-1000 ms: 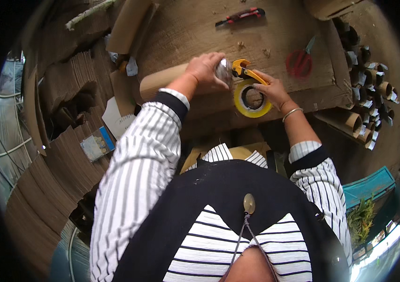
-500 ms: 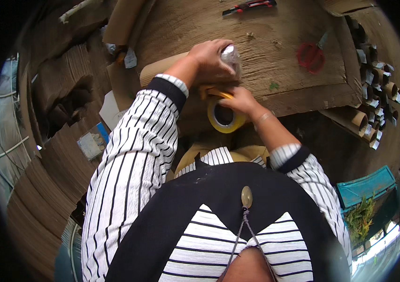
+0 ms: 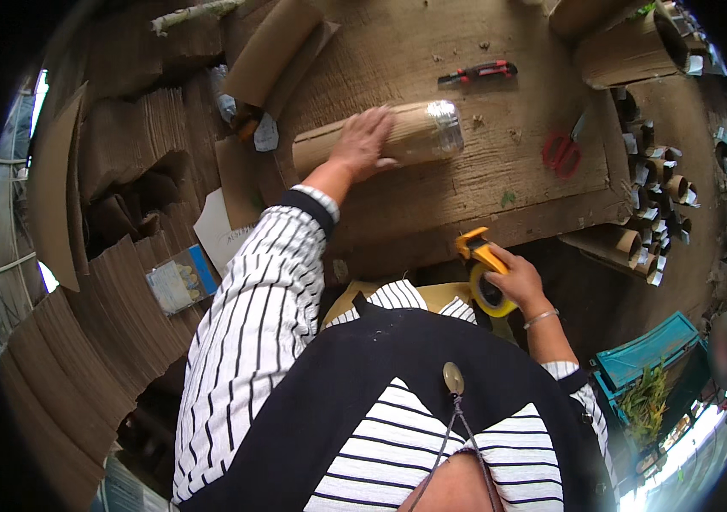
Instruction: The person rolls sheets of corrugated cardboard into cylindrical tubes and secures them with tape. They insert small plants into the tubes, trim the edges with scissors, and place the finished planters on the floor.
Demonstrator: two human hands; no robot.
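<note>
A rolled cardboard tube [image 3: 419, 128] lies on its side on the wooden table, and clear shiny tape wraps its right end. On top of the tube's left half rests my left hand [image 3: 364, 145], laid flat with the fingers stretched out. My right hand [image 3: 516, 280], off the table's near edge, is closed around the handle of a yellow tape dispenser [image 3: 485, 253]. A roll of yellowish tape [image 3: 493, 305] sits in the dispenser, below the hand. Tube and dispenser are apart.
A red-and-black utility knife [image 3: 480, 72] and red-handled scissors [image 3: 561, 154] lie farther back on the table [image 3: 457, 192]. Several cardboard tubes [image 3: 636, 252] are stacked at the right. Stacked cardboard sheets [image 3: 82, 341] fill the left. A teal crate [image 3: 649, 350] holds plants at lower right.
My right hand has drawn the dispenser away from the tube, rightward and nearer to me. My left hand has moved from around the tube's right end to lie flat farther left on it.
</note>
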